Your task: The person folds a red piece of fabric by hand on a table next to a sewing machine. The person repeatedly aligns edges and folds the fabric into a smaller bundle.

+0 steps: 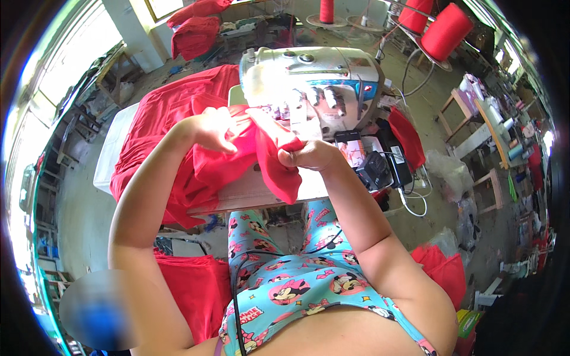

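Red fabric (228,163) is spread on the white table in front of a silver and blue sewing machine (350,71), with one edge under the machine's front. My left hand (215,129) lies on the cloth to the left of the needle area, fingers stretched and thumb apart. Closer to me and to the right, my right hand (310,155) pinches a folded edge of the same fabric between thumb and fingers. Part of this cloth hangs over the table's near edge. Glare on the machine hides the needle and presser foot.
More red cloth (172,98) is heaped on the table's left side. A phone (350,148) and a black adapter (375,169) with a white cable lie right of the machine. Red thread cones (446,32) stand behind it. Red pieces (193,291) sit beside my lap.
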### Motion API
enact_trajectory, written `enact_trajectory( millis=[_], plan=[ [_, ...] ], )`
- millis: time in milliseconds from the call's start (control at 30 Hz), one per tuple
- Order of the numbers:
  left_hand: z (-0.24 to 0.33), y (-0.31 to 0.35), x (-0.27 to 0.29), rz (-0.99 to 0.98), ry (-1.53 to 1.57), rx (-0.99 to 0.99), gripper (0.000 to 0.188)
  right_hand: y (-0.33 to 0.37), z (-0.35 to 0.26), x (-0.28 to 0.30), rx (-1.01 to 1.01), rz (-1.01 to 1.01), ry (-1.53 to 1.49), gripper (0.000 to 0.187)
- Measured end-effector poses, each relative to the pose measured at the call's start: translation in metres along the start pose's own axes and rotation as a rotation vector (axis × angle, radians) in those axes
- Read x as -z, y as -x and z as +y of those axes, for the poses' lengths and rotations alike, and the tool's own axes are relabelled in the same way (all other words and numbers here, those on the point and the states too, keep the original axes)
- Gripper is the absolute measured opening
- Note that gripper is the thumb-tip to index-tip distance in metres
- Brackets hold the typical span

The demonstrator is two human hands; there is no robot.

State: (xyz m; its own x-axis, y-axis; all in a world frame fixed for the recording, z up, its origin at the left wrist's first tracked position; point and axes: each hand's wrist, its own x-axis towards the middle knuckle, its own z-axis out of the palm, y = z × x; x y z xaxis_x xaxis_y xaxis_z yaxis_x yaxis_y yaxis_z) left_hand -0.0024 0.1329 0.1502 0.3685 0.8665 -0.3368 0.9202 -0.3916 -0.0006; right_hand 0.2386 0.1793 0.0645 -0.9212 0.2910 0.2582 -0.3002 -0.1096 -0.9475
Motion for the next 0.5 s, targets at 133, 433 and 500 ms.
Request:
enact_trajectory(
  millis=[133, 433, 500],
  plan=[
    [0.076, 0.021, -0.019, 0.091, 0.166, -0.535, 0.016, 0.001, -0.011, 0.002, 0.096, 0.110, -0.300, 0.031],
    [0.105, 0.062, 0.044, 0.101, -0.060, -0.240, 0.016, -0.015, 0.000, -0.050, 0.513, 0.388, 0.847, 0.014],
    [0.099, 0.059, 0.045, 0.074, -0.077, -0.250, 0.018, -0.016, -0.008, -0.043, 0.181, -0.080, 1.047, 0.016]
  ],
)
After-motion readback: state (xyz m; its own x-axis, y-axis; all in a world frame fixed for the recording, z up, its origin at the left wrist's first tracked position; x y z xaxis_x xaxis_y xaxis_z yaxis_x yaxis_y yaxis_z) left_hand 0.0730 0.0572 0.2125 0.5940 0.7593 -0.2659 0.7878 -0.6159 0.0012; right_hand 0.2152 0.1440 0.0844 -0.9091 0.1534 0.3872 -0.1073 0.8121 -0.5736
